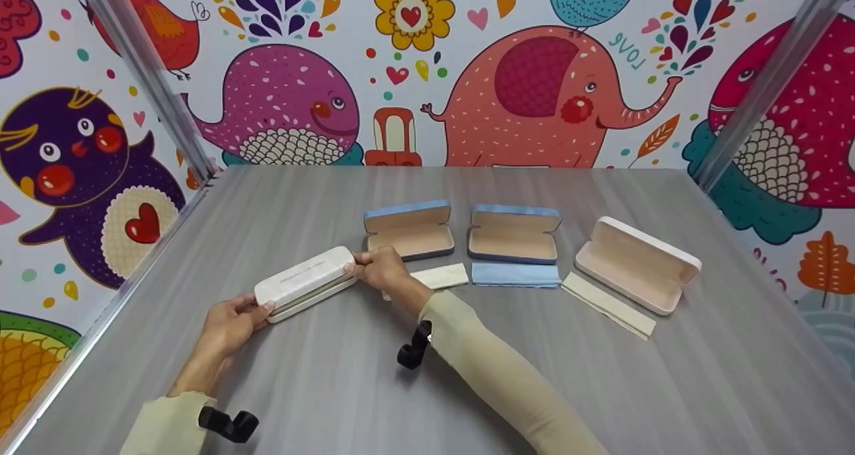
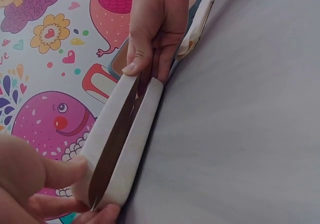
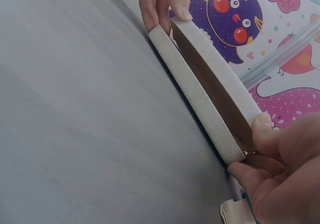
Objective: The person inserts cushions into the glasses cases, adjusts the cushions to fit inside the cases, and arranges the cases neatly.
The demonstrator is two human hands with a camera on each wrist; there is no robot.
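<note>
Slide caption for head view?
Left hand and right hand hold a long white rigid case ajar at a streaked grey table.

Left of three cases (image 1: 513, 242) on the table (image 1: 334, 388), each behind a cloth (image 1: 516, 274), a fourth case (image 1: 304, 278).

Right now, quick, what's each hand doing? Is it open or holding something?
Left hand: closed, holding one end of the partly open white case.
Right hand: closed, holding the other end of that same case.

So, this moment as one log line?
white case: partly open | left hand: grips left end | right hand: grips right end | three other cases: open
</note>
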